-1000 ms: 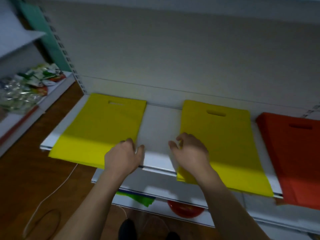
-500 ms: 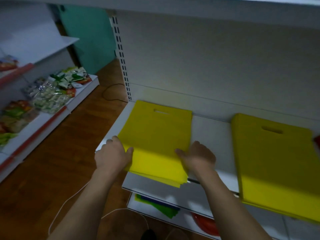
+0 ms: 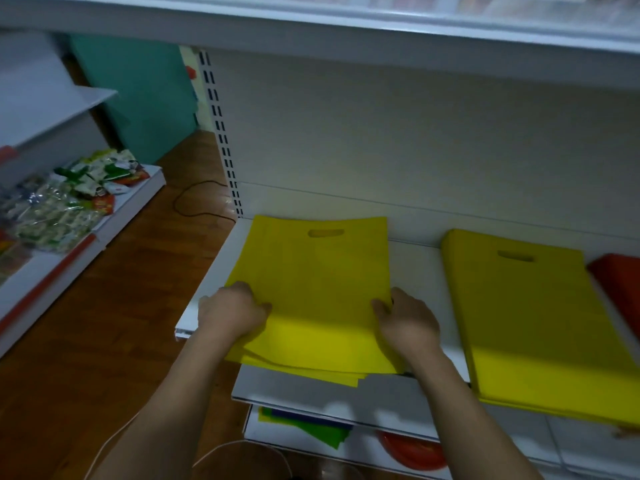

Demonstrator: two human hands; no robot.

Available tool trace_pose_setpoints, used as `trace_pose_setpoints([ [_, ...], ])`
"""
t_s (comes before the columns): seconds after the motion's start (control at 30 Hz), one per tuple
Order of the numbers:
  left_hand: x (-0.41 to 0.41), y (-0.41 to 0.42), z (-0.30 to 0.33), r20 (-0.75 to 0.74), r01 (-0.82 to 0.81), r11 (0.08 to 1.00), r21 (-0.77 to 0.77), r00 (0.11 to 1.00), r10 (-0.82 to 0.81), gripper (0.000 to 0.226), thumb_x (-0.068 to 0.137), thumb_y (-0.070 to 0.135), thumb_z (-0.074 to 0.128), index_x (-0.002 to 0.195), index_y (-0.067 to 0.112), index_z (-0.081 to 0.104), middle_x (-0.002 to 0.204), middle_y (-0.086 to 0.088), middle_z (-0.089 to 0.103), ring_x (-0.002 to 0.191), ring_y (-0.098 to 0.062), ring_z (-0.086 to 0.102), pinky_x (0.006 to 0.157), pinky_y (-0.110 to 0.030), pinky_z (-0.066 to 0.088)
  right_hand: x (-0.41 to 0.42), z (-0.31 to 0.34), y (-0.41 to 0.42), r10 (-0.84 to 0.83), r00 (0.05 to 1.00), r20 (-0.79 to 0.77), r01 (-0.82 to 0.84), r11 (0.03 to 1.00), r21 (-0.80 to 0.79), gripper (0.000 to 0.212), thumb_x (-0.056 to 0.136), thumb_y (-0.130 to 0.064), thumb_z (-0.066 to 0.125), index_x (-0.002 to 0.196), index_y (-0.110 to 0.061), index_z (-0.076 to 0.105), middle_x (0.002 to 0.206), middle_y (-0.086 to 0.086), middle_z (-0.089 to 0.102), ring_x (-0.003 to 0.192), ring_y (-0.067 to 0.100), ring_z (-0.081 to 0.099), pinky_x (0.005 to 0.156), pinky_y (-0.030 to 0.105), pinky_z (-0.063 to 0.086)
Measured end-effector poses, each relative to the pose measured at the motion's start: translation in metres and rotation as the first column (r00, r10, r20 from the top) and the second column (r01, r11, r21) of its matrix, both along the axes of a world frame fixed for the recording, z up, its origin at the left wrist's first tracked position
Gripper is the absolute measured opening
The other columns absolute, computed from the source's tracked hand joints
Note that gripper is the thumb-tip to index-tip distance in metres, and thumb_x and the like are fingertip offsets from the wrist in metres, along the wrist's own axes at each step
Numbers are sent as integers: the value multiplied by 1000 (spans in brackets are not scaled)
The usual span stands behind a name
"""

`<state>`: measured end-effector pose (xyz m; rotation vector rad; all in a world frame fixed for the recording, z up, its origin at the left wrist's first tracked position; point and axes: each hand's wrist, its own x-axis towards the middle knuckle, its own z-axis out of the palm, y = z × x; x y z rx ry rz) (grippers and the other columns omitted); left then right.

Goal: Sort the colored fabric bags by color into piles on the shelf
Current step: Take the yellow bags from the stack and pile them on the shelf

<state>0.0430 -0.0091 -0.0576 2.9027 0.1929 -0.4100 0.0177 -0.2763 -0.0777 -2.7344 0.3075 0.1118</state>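
A stack of yellow fabric bags [image 3: 317, 282] lies on the white shelf [image 3: 415, 271] at its left end, its front edge hanging over the shelf lip. My left hand [image 3: 233, 311] grips the stack's left edge and my right hand [image 3: 405, 318] grips its right edge. A second yellow pile [image 3: 533, 320] lies to the right, apart from the first. A red pile [image 3: 620, 282] shows at the far right edge, mostly cut off.
Below are lower shelves with green and blue bags [image 3: 304, 426] and a red object [image 3: 414, 452]. A shelf of packaged goods [image 3: 65, 202] stands at the left across a wooden floor [image 3: 114, 323]. An upper shelf [image 3: 346, 29] overhangs.
Both hands have moved from the gap between the two yellow piles to the sides of the left stack and now grip it. The camera has turned left.
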Motion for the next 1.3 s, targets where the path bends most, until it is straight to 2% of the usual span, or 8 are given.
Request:
trace_pose_setpoints([
  [0.17, -17, -52, 6, 256, 107, 970, -219, 965, -49, 40, 79, 53, 33, 71, 17, 49, 90, -18, 60, 95, -38, 59, 77, -37, 42, -21, 12, -42, 2, 908, 419, 86, 978, -190, 27, 88, -31, 55, 79, -5, 58, 67, 19, 60, 58, 38, 61, 51, 38, 44],
  [0.27, -26, -91, 1, 348, 181, 955, -236, 933, -91, 36, 77, 49, 33, 59, 20, 25, 70, -17, 56, 79, -39, 59, 68, -37, 37, -33, 20, -90, -57, 893, 446, 133, 981, -142, 26, 89, -26, 65, 76, -5, 56, 66, 21, 58, 58, 39, 58, 51, 34, 36],
  [0.4, -39, -151, -5, 379, 259, 942, -214, 911, -164, 40, 84, 51, 36, 59, 21, 25, 57, -4, 45, 76, -36, 59, 69, -37, 34, -58, 20, -166, -64, 842, 536, 146, 983, -113, 31, 86, -34, 58, 69, -15, 40, 56, 17, 48, 50, 39, 52, 49, 29, 27],
  [0.53, -52, -225, -6, 394, 330, 939, -93, 879, -270, 38, 94, 49, 46, 70, 20, 40, 80, -8, 66, 87, -31, 62, 77, -35, 37, -80, 16, -240, -109, 842, 528, 196, 974, -110, 32, 82, -35, 57, 67, -9, 47, 56, 20, 52, 51, 40, 55, 47, 32, 32],
  [0.73, -62, -305, -22, 377, 360, 932, 48, 857, -350, 44, 76, 50, 53, 66, 7, 57, 53, -9, 54, 41, -28, 54, 49, -33, 43, -84, 4, -313, -304, 914, 268, 341, 934, -103, 31, 92, -36, 59, 82, -9, 51, 83, 22, 61, 81, 40, 61, 59, 34, 35],
  [0.9, -75, -328, -32, 330, 181, 981, 68, 924, -193, 53, 96, 56, 36, 116, 8, 46, 109, -10, 60, 96, -32, 62, 80, -37, 44, -88, -14, -318, -325, 924, 201, 358, 920, -160, 44, 92, -44, 54, 102, -1, 57, 102, 21, 59, 90, 38, 60, 68, 37, 46],
  [1.1, -75, -334, -33, 372, 229, 963, 143, 889, -266, 53, 94, 53, 25, 108, 9, 51, 100, -10, 65, 90, -32, 63, 76, -34, 41, -86, -13, -314, -361, 925, 123, 377, 914, -153, 37, 93, -47, 45, 106, -12, 50, 102, 7, 54, 91, 28, 56, 68, 29, 37],
  [1.3, -70, -334, -33, 385, 224, 968, 112, 889, -250, 51, 93, 51, 36, 94, 6, 59, 85, -15, 68, 76, -35, 64, 65, -33, 33, -85, -13, -314, -310, 939, 148, 337, 914, -225, 42, 96, -46, 42, 110, -7, 49, 109, 10, 55, 95, 31, 59, 67, 32, 39],
])
